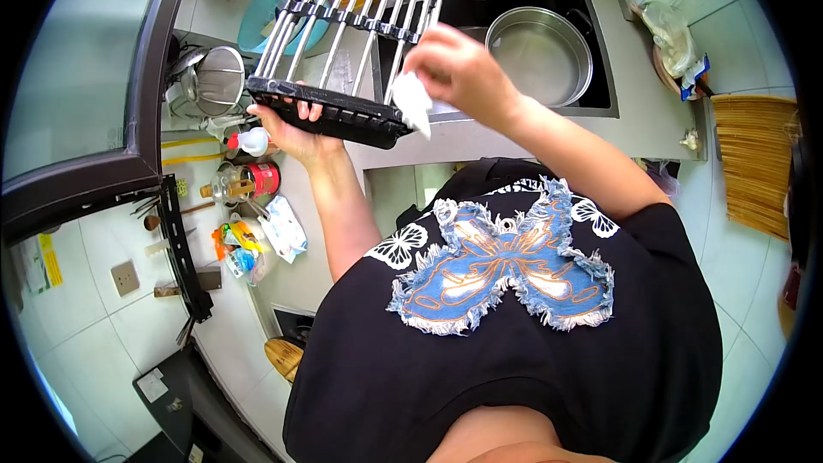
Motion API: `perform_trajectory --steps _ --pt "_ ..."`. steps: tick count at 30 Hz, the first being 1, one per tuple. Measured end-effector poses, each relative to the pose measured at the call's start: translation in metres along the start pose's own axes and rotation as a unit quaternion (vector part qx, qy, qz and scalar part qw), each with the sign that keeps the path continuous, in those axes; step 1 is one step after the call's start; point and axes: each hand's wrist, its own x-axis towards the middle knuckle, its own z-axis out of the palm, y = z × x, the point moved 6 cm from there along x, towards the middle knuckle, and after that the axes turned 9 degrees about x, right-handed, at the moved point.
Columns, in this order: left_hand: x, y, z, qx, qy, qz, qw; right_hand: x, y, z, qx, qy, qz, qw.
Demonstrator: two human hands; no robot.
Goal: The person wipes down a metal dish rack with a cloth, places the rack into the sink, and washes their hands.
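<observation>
A rack of silver metal rods with black plastic joints and a black end bar (330,116) is tilted up in front of me. My left hand (300,127) grips it from below, with fingertips showing between the rods and the bar. In my right hand (459,73) a crumpled white tissue or cloth (413,105) is pinched, hanging against the rack's right edge near the end bar. Whether the tissue presses on a rod or just hangs beside it I cannot tell. Part of the left palm is hidden by the bar.
Right of the rack, a wide metal pot (540,56) sits on a black cooktop (600,90). Behind the rack is a blue basin (266,13). Jars, a red-labelled can (262,178) and packets line the left counter. A dark-framed glass panel (77,51) juts in at upper left.
</observation>
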Motion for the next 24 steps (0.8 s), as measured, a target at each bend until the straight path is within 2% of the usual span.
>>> perform_trajectory --steps 1,3,4,9,11,13,15,17,19,21,23,24 --pt "-0.003 0.003 0.01 0.017 0.008 0.006 1.0 0.004 0.01 -0.01 -0.04 0.057 0.03 0.997" --pt "-0.005 0.004 0.023 -0.004 -0.006 -0.03 1.0 0.013 0.011 -0.027 -0.085 0.107 0.051 0.989" --pt "-0.007 0.002 0.026 -0.028 -0.032 -0.045 0.998 0.013 0.009 -0.026 0.002 0.121 0.097 0.988" --pt "-0.005 0.003 0.027 -0.01 -0.029 -0.032 0.999 0.005 -0.006 -0.014 0.027 0.085 0.117 0.989" --pt "-0.004 0.007 0.023 0.007 0.018 0.0 1.0 0.003 -0.013 -0.005 0.002 0.038 0.147 0.988" --pt "-0.002 0.008 0.026 0.031 0.017 -0.006 0.999 0.0 -0.008 0.005 -0.028 0.033 0.12 0.992" --pt "0.001 0.006 0.026 0.006 -0.001 -0.008 1.0 -0.002 0.01 0.007 0.02 0.037 0.17 0.985" --pt "0.001 0.005 0.028 0.0 -0.006 -0.002 1.0 0.0 0.013 0.007 0.027 0.024 0.179 0.983" --pt "0.003 0.004 0.028 0.001 -0.013 0.0 1.0 -0.002 0.023 0.0 0.122 0.045 0.255 0.958" --pt "0.003 0.008 0.021 -0.002 0.022 0.019 1.0 0.001 0.038 -0.028 0.097 0.128 0.201 0.966" --pt "0.004 0.012 0.009 0.057 0.033 0.02 0.998 0.003 0.049 -0.044 0.13 0.169 0.174 0.961" --pt "0.004 0.011 0.01 0.051 0.042 0.02 0.998 0.006 0.041 -0.047 0.002 0.148 0.135 0.98"
